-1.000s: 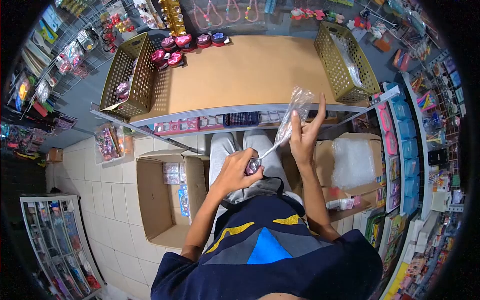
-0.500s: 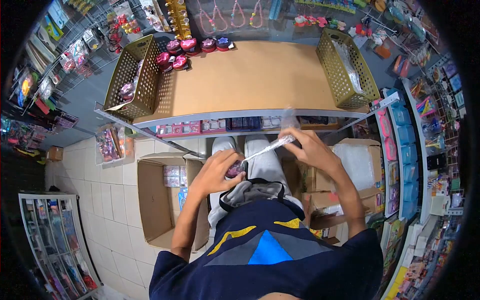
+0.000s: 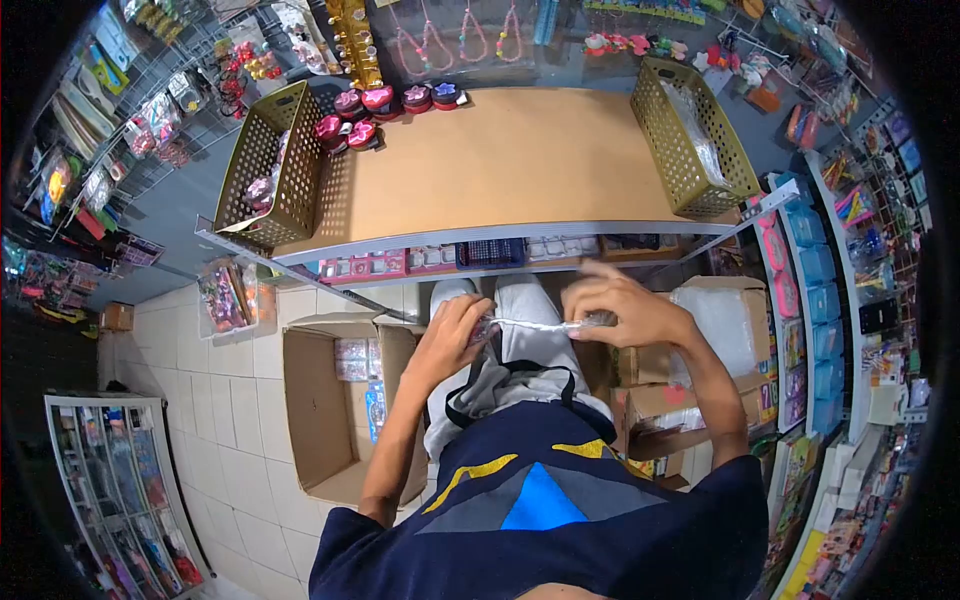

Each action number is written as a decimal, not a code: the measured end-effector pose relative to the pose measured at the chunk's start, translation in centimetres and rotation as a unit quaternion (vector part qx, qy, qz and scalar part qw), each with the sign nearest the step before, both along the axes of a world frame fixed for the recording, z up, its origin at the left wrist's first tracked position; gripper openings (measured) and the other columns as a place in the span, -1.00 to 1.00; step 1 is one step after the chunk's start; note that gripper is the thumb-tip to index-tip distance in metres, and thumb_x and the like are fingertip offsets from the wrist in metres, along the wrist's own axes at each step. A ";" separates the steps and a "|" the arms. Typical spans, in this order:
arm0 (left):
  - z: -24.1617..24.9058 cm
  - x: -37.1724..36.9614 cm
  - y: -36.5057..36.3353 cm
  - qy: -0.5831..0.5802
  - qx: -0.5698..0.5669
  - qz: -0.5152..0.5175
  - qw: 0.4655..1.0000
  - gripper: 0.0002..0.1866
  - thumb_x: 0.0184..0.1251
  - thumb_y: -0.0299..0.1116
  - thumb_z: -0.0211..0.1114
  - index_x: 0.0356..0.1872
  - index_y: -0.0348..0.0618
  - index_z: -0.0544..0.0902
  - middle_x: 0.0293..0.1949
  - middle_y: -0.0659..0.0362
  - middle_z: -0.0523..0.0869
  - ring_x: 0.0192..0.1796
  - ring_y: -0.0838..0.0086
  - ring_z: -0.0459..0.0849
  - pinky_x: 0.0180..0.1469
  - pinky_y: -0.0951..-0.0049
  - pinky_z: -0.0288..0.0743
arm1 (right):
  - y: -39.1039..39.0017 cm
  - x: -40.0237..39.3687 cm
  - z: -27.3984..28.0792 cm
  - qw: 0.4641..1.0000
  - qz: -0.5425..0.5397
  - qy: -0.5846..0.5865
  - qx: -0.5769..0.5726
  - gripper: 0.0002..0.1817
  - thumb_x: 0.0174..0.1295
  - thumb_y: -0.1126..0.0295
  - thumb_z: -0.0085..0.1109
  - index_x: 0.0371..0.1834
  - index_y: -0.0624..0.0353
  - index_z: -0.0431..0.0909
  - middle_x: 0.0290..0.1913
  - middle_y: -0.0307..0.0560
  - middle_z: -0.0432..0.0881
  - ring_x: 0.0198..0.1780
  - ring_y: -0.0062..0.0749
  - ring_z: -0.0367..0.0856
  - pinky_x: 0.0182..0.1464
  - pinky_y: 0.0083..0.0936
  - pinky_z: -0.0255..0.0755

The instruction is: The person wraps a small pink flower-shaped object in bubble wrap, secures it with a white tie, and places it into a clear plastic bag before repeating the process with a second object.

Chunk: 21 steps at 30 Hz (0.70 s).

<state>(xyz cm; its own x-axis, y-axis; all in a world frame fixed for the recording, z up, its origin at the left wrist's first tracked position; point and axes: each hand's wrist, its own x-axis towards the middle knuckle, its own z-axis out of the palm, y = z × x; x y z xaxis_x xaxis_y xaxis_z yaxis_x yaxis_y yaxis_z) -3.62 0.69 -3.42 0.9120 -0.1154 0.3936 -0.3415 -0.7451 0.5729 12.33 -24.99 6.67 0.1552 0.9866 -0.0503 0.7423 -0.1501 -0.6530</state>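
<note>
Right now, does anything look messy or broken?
Nothing looks broken or spilled. Both hands, left hand and right hand, pull a clear wrapper taut between them. The cardboard box on the floor stands open.

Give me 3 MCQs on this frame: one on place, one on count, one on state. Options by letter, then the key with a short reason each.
1. Where are the heart-shaped boxes?
A. At the back of the shelf top, beside the left basket
B. Inside the right basket
C. On the floor tiles

2. How many gold mesh baskets stand on the shelf top?
A. One
B. Two
C. Four

3. How is the clear plastic wrap held?
A. Lying loose on the shelf
B. Stretched between both hands
C. Balled up in one hand

Key:
1 A: the pink and red boxes cluster at the back edge, next to the left basket.
2 B: that one at the left end and the right basket at the other end.
3 B: the left hand grips one end and the right hand the other, with the wrap drawn out as a thin strand.
</note>
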 end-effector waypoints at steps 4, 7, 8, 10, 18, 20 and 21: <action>-0.5 0.2 -1.7 -0.011 -0.035 -0.010 0.999 -0.55 0.22 -0.34 0.44 0.04 -0.30 0.47 0.01 -0.11 0.52 0.05 -0.01 0.53 0.08 0.15 0.45 | -0.3 0.1 -0.4 0.918 -0.058 0.385 -0.077 -0.82 0.40 0.35 0.19 -0.22 0.26 0.51 -0.27 -0.14 0.62 -0.44 -0.58 0.63 -0.21 -0.35 0.63; -0.9 -0.3 -2.3 0.034 -0.080 -0.018 0.996 -0.53 0.17 -0.31 0.38 0.05 -0.29 0.46 0.05 -0.15 0.47 0.13 -0.06 0.47 0.19 0.10 0.38 | -0.2 -0.5 0.3 0.830 -0.118 0.542 -0.065 -0.83 0.45 0.37 0.11 -0.15 0.27 0.47 -0.33 -0.16 0.58 -0.50 -0.56 0.60 -0.18 -0.37 0.64; -0.6 -0.6 -2.4 0.028 -0.094 -0.026 0.995 -0.54 0.13 -0.32 0.36 0.03 -0.28 0.46 0.05 -0.15 0.46 0.12 -0.07 0.46 0.20 0.09 0.37 | -0.2 -0.7 0.7 0.822 -0.129 0.552 -0.051 -0.81 0.44 0.39 0.10 -0.03 0.28 0.43 -0.37 -0.16 0.54 -0.52 -0.53 0.61 -0.18 -0.38 0.65; -0.5 -1.0 -2.6 0.040 -0.127 -0.047 0.990 -0.50 0.02 -0.35 0.28 0.03 -0.28 0.43 0.07 -0.17 0.42 0.17 -0.11 0.42 0.26 0.06 0.32 | -0.5 -0.5 -0.6 0.790 -0.096 0.605 -0.026 -0.74 0.44 0.36 0.13 0.03 0.30 0.40 -0.38 -0.11 0.59 -0.50 -0.50 0.63 -0.16 -0.28 0.65; 0.1 0.3 -3.1 0.015 -0.134 -0.019 0.991 -0.54 0.04 -0.37 0.34 0.00 -0.24 0.46 0.02 -0.10 0.48 0.15 -0.05 0.44 0.25 0.10 0.32 | -0.7 0.5 -1.7 0.731 0.181 0.654 0.076 0.00 -0.03 0.65 0.47 0.48 0.33 0.04 0.48 0.36 0.20 0.51 -0.19 0.21 0.49 -0.29 0.07; 0.3 0.5 -2.8 0.006 -0.129 -0.023 0.991 -0.55 0.02 -0.37 0.38 -0.03 -0.23 0.48 -0.02 -0.06 0.51 0.10 -0.01 0.45 0.21 0.10 0.33 | -1.1 0.0 -1.0 0.750 0.124 0.648 0.043 -0.19 0.14 0.65 0.32 0.45 0.33 0.11 0.44 0.32 0.29 0.50 -0.23 0.25 0.47 -0.33 0.10; 0.3 0.5 -2.6 0.008 -0.122 -0.021 0.992 -0.56 0.02 -0.37 0.39 -0.05 -0.22 0.49 -0.04 -0.04 0.53 0.08 0.00 0.46 0.19 0.10 0.34 | -1.0 0.1 -0.8 0.781 0.105 0.614 0.041 -0.28 0.20 0.62 0.26 0.42 0.34 0.15 0.41 0.31 0.35 0.47 -0.23 0.29 0.46 -0.34 0.13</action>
